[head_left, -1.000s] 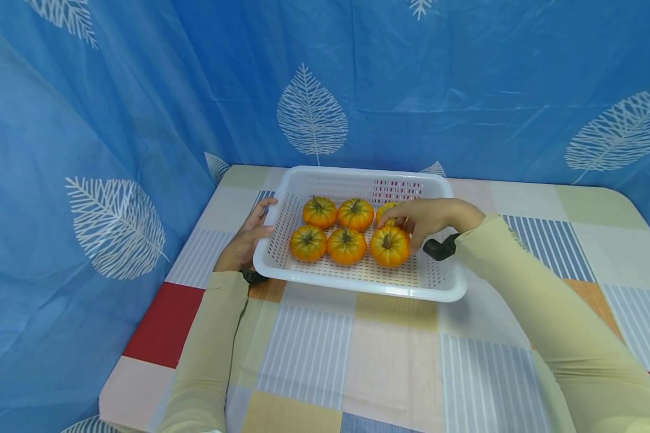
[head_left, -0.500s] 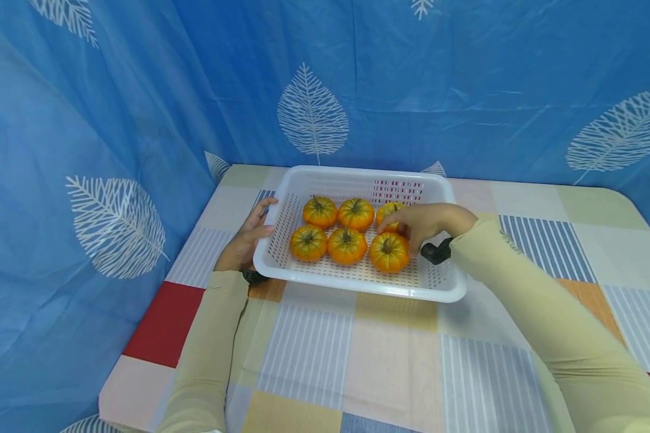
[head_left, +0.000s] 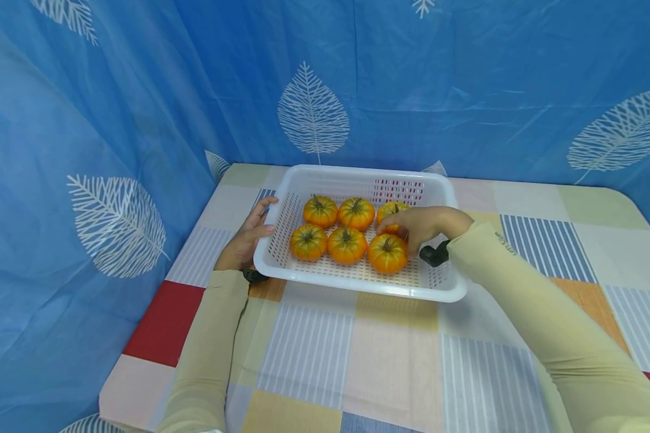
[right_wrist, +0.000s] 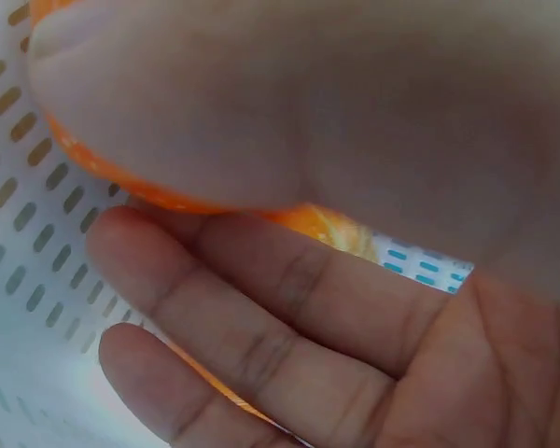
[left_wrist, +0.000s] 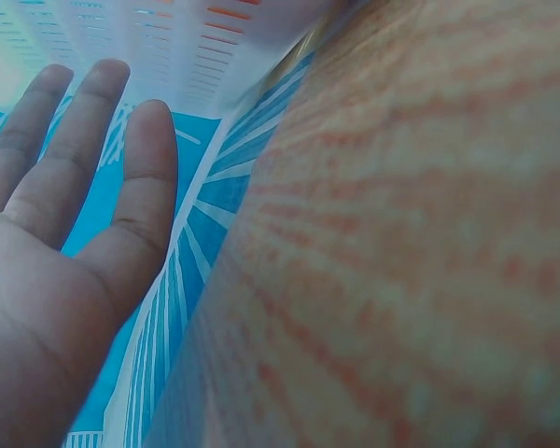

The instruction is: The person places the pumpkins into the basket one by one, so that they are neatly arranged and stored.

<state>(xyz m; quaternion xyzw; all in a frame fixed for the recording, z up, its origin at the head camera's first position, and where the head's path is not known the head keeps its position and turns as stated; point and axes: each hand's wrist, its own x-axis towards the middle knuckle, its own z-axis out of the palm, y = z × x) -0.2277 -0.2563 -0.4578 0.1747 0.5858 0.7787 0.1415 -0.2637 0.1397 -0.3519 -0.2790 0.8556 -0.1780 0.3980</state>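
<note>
A white plastic basket (head_left: 352,287) stands on the table with several small orange-yellow pumpkins in two rows inside. My right hand (head_left: 425,224) reaches in over its right side and holds the front right pumpkin (head_left: 387,254), thumb at its right side and fingers behind it. In the right wrist view the thumb (right_wrist: 168,121) lies against orange skin, with the fingers partly bent below. Partly covered by that hand is the back right pumpkin (head_left: 391,210). At the basket's left end, my left hand (head_left: 245,237) rests straight fingers and thumb against the rim; nothing is gripped there.
A patchwork-checked cloth (head_left: 395,367) covers the table. Blue curtain (head_left: 411,90) with white leaf prints hangs behind and along the left. The other pumpkins, such as the front left pumpkin (head_left: 308,242), sit close together in the basket's left and middle.
My right hand and the front right pumpkin have shifted slightly left and toward me, and more of the back right pumpkin shows. The left hand and basket have stayed put.
</note>
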